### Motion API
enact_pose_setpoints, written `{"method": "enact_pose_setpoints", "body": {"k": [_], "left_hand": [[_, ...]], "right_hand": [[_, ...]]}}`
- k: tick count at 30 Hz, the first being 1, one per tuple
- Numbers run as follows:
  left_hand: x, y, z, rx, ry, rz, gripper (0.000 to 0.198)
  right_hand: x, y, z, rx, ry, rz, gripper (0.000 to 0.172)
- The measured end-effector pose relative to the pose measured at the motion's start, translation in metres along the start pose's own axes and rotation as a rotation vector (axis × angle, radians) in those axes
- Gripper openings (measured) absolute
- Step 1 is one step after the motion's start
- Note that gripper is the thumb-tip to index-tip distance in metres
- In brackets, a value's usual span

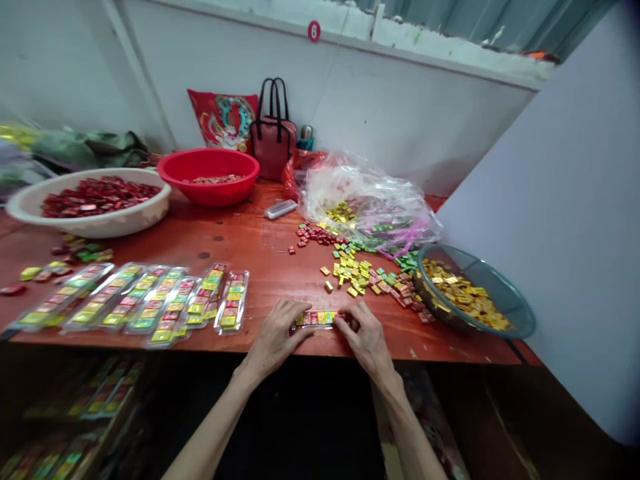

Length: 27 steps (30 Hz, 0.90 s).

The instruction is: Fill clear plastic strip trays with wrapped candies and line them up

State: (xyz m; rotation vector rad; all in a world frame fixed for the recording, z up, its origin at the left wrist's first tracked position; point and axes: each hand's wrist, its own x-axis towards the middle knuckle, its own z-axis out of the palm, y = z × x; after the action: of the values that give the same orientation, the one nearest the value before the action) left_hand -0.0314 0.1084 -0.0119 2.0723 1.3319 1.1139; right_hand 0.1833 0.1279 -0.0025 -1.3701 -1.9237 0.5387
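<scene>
At far left, a wide white plastic basin [120,225] holds a heap of small dark-red packets. Behind and right of it, a round red plastic basin [210,160] holds a thin layer of similar packets. On the red-brown wooden table [260,267], a fanned row of clear plastic strips filled with small multicoloured packets [150,303] lies left of the hands.

The person's left hand [274,331] is at the table's near edge, fingers curved and pressing on the left end of a narrow clear strip of red, yellow and green packets [316,319]. That strip lies flat, directly between the hands. The right hand [364,337] has its fingers curled over the strip's right end, gripping it.

Further right lie scattered loose yellow, green and red packets [355,277], with a crumpled clear plastic bag [370,193] behind them. At far right, a shallow grey-blue basin [505,293] holds gold packets.

Fingers hide both strip ends. Packet print is too small to read. A dim lower shelf [85,407] bearing more strips is cut off by the frame.
</scene>
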Motion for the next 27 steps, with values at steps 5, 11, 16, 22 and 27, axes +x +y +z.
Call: {"method": "enact_pose_setpoints", "body": {"k": [5, 11, 16, 22, 27], "left_hand": [[0.000, 0.001, 0.000, 0.009, -0.007, 0.011, 0.039], [-0.001, 0.005, -0.001, 0.043, -0.008, 0.022, 0.030], [-0.003, 0.008, -0.002, 0.112, -0.019, 0.053, 0.018], [-0.010, 0.012, -0.002, 0.153, 0.001, 0.051, 0.016], [-0.028, 0.016, 0.001, 0.167, 0.040, 0.058, 0.019]], "right_hand": [[0.006, 0.006, -0.002, 0.008, 0.005, -0.004, 0.022], [0.013, 0.006, -0.005, 0.037, -0.052, 0.037, 0.020], [0.014, 0.010, 0.000, 0.000, 0.020, 0.019, 0.026], [0.013, 0.012, 0.006, -0.074, 0.037, -0.009, 0.033], [0.003, 0.003, 0.016, -0.152, 0.081, -0.005, 0.032]]}}
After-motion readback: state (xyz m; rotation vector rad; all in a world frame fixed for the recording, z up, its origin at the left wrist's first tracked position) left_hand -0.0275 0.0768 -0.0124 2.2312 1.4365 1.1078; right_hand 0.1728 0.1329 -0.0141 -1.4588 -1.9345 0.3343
